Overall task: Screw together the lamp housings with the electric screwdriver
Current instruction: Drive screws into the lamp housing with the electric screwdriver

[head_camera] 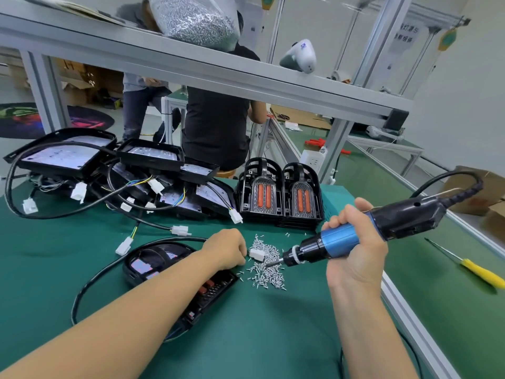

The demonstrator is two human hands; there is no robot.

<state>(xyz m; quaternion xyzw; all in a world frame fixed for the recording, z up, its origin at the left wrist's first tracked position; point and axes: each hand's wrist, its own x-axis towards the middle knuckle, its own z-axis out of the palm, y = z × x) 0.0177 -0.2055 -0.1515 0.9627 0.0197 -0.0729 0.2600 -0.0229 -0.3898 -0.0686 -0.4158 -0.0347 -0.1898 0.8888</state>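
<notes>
While the right hand (355, 247) wraps its fingers around the blue barrel of the electric screwdriver (363, 231), the tool lies nearly level, its bit pointing left into the pile of small silver screws (266, 265) on the green mat (259, 337). The bit tip touches the loose screws just beside a white connector (257, 254) that sits on the pile. The screwdriver's black cord (453, 184) arches up and away to the right.

The left hand (226, 248) reaches across a black lamp housing (175, 274) that lies flat on the mat near the front, its forearm covering part of it. Its fingers are curled at the left edge of the screw pile, right by the white connector; whether they pinch anything I cannot tell.

Behind, a heap of black lamp panels (114, 165) with cables and white plugs fills the left back of the mat. Two more housings with orange lenses (280, 196) stand upright side by side to the right of that heap. A yellow-handled screwdriver (475, 270) lies well apart on the right. A clear bag of screws (194, 20) rests on the shelf rail (136, 53) above.
</notes>
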